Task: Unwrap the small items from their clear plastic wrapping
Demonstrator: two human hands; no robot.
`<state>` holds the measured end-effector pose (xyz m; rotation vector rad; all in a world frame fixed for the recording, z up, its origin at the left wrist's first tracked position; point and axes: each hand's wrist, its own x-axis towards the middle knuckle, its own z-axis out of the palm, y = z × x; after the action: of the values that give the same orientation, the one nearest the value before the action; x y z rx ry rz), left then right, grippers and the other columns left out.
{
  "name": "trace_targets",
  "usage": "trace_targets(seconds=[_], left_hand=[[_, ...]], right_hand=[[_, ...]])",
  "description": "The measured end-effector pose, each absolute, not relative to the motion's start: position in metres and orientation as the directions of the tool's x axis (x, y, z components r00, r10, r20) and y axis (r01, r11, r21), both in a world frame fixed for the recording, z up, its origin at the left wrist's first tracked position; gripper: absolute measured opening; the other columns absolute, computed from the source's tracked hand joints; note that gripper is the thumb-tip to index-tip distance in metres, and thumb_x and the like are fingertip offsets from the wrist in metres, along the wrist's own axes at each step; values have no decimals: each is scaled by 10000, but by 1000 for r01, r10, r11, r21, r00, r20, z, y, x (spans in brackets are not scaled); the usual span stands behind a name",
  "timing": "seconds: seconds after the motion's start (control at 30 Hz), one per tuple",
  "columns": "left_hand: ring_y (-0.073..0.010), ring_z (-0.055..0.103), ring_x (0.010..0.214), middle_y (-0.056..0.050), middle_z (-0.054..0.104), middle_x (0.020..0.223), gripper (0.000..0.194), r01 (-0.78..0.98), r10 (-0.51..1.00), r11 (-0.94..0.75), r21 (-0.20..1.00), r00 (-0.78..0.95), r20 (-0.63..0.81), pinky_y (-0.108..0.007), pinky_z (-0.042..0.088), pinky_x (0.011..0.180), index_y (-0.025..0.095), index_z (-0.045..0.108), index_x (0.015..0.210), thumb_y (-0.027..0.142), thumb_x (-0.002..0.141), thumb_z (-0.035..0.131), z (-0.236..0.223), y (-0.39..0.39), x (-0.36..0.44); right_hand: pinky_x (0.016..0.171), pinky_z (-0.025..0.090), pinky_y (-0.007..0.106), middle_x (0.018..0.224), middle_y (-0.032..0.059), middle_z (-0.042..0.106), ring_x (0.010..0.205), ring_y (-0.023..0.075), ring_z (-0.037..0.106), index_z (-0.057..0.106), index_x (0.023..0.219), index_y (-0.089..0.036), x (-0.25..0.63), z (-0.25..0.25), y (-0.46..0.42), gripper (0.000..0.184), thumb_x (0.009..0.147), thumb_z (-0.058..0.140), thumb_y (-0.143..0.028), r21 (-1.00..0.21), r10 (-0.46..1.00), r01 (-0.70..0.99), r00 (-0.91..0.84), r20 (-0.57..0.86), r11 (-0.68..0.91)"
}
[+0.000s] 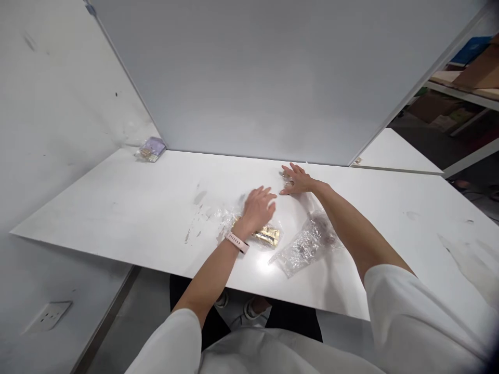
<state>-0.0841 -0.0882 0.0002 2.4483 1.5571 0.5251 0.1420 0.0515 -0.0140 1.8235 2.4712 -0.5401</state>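
Observation:
My left hand (258,210), with a pink band (237,242) on its wrist, hovers or rests just above the white table with its fingers apart. Partly beneath that wrist lies a gold-coloured item in clear plastic (268,235); my arm hides its middle. Farther back, my right hand (298,180) reaches down with spread fingers over some small shiny pieces (286,178), too small to name. Whether its fingertips touch them I cannot tell. A crumpled clear plastic bag (306,246) lies below my right forearm, apart from both hands.
The white table (128,208) meets an upright grey panel (249,83) at the back. A small bag with a purple card (152,149) sits in the far left corner. Shelving with cardboard boxes (481,67) stands at the right. A wall socket (50,315) is low on the left.

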Motion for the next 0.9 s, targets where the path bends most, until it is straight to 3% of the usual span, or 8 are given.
trace_targets(seconds=[0.13, 0.27, 0.37, 0.47, 0.6, 0.73, 0.9], left_hand=[[-354, 151, 1539, -82, 286, 1643, 549, 769, 808, -522, 369, 584, -74, -592, 141, 1232, 252, 483, 1464, 521, 992, 404, -6, -97, -74], [-375, 115, 1541, -101, 255, 1652, 559, 789, 798, -515, 334, 584, -149, -653, 82, 1214, 250, 450, 1478, 518, 991, 393, -10, -95, -76], [-362, 97, 1546, -83, 238, 1660, 550, 796, 798, -512, 323, 580, -163, -662, 64, 1212, 272, 424, 1488, 503, 989, 402, -9, -94, -78], [-354, 83, 1550, -70, 223, 1666, 542, 794, 795, -516, 322, 583, -166, -665, 56, 1211, 287, 401, 1496, 493, 996, 387, -8, -95, -79], [-357, 82, 1549, -74, 218, 1667, 537, 789, 792, -525, 319, 590, -156, -670, 58, 1207, 282, 400, 1497, 488, 1002, 371, -10, -94, -79], [-354, 87, 1549, -77, 228, 1663, 529, 793, 797, -518, 321, 584, -157, -666, 61, 1208, 283, 409, 1493, 476, 1002, 383, -11, -93, -78], [-347, 96, 1549, -75, 232, 1663, 519, 796, 804, -508, 330, 575, -149, -658, 58, 1209, 286, 422, 1482, 466, 996, 404, -10, -93, -77]], right_hand=[[1132, 293, 612, 1616, 118, 286, 1456, 427, 262, 396, 1511, -320, 145, -27, 60, 939, 713, 664, -735, -245, 912, 904, -389, -132, 351], [993, 442, 478, 1360, 162, 527, 1222, 366, 502, 570, 1340, -258, 152, -31, 56, 754, 726, 692, -679, -255, 919, 885, -393, 40, 390], [899, 470, 403, 1165, 130, 613, 1011, 283, 601, 590, 1256, -232, 161, -27, 55, 652, 739, 710, -610, -331, 958, 905, -287, -6, 268], [828, 462, 349, 1066, 83, 640, 933, 241, 609, 622, 1120, -226, 170, -17, 58, 539, 701, 747, -542, -385, 968, 906, -229, -103, 173], [732, 431, 300, 1041, 51, 639, 860, 201, 591, 622, 973, -227, 170, -4, 57, 460, 618, 786, -469, -432, 951, 881, -277, -139, 193], [664, 380, 266, 799, -15, 624, 726, 152, 546, 583, 898, -230, 160, 4, 46, 421, 604, 783, -455, -548, 922, 806, -358, -150, 224], [640, 372, 258, 733, -20, 586, 686, 138, 511, 614, 916, -224, 160, -2, 35, 390, 662, 754, -485, -675, 888, 695, -442, -126, 250]])
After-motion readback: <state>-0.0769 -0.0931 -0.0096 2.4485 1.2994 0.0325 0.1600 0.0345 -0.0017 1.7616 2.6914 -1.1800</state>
